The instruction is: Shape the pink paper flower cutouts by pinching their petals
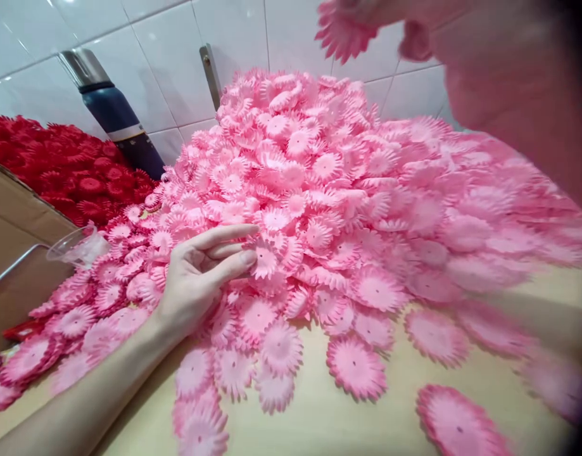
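My left hand (202, 272) reaches into the front of a large heap of pink flower-shaped pieces (295, 171). Its thumb and fingers close on a pink petal disc (265, 261) with a notched edge and a small centre hole. High at the upper right, my right hand (407, 28) is blurred and partly cut off by the frame's top edge. A darker pink petal disc (345, 35) hangs from its fingers, above the heap; I cannot tell whether it is one layer or more. Loose discs (356, 367) lie on the pale tabletop (300, 418) in front.
A dark blue bottle (113, 111) with a silver cap leans at the back left. Beside it rises a red heap of similar pieces (67, 164). A cardboard box (19, 221) and a clear plastic cup (75, 247) are at the left. White wall tiles (300, 38) stand behind.
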Available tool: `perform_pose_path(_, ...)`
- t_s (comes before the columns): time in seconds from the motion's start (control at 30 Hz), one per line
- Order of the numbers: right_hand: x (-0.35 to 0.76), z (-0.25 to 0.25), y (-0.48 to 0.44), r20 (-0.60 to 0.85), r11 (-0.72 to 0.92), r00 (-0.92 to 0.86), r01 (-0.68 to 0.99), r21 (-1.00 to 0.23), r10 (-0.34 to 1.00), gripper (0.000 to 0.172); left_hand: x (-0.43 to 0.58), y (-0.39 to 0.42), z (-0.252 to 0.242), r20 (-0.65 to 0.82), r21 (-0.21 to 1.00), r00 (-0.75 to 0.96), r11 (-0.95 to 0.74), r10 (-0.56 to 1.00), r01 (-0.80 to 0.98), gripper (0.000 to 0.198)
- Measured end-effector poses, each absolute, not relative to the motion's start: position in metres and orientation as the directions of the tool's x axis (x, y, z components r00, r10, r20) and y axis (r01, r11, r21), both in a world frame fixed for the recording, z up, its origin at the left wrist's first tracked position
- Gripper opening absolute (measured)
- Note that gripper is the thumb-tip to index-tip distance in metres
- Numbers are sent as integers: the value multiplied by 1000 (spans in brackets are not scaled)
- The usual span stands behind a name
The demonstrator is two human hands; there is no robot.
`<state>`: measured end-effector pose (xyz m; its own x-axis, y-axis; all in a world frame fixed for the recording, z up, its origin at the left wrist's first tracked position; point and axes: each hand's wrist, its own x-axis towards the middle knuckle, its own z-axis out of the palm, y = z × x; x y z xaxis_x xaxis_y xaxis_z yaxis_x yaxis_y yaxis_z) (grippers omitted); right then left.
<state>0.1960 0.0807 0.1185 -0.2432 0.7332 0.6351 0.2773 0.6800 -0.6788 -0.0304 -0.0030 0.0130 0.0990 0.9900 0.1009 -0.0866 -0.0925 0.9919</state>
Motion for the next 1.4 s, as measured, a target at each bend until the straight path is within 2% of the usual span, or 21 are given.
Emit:
perform_pose_path(0.03,195,118,77,694,673,-91,364,-644,714,28,-31,0,12,109,988,83,-99,991,-120,25)
perform_pose_path(0.1,188,115,64,742,734,-138,346,-584,656,3,-31,4,14,119,979,57,-107,991,-173,18)
perform_pose_path(0.13,183,112,58,673,692,-204,373,-618,711,11,-30,5,15,131,972,54,-117,990,-204,14)
perform_pose_path(0.23,174,105,48,605,683,-317,346,-643,730,20,-29,6,23,101,962,-11,-101,995,-253,12)
perform_pose_path(0.33,171,99,49,625,753,-425,287,-593,654,8,-27,5,29,51,961,-37,-59,998,-272,12)
perform_pose_path(0.4,170,95,51,625,782,-482,268,-562,614,19,-27,4,30,35,960,-41,-45,999,-276,13)
perform_pose_path(0.6,162,86,48,514,747,-569,311,-588,642,14,-28,2,31,50,958,25,-41,998,-284,12)
perform_pose_path(0.8,160,83,48,499,738,-573,319,-595,650,12,-30,-1,35,77,959,96,-48,992,-278,9)
perform_pose_path(0.97,160,81,47,460,778,-696,231,-584,552,19,-30,-2,31,124,984,71,-114,990,-138,29)
perform_pose_path(1.03,159,79,46,485,804,-701,216,-554,523,19,-31,-2,29,161,986,73,-158,984,-50,28)
perform_pose_path(1.13,157,78,44,499,787,-661,236,-570,560,12,-33,-1,24,206,978,80,-209,975,25,23)
perform_pose_path(1.27,154,77,41,492,741,-620,230,-631,611,8,-37,-1,18,213,974,119,-220,970,52,21)
perform_pose_path(1.4,153,74,40,416,733,-711,206,-648,567,12,-36,-3,16,251,964,157,-262,955,53,20)
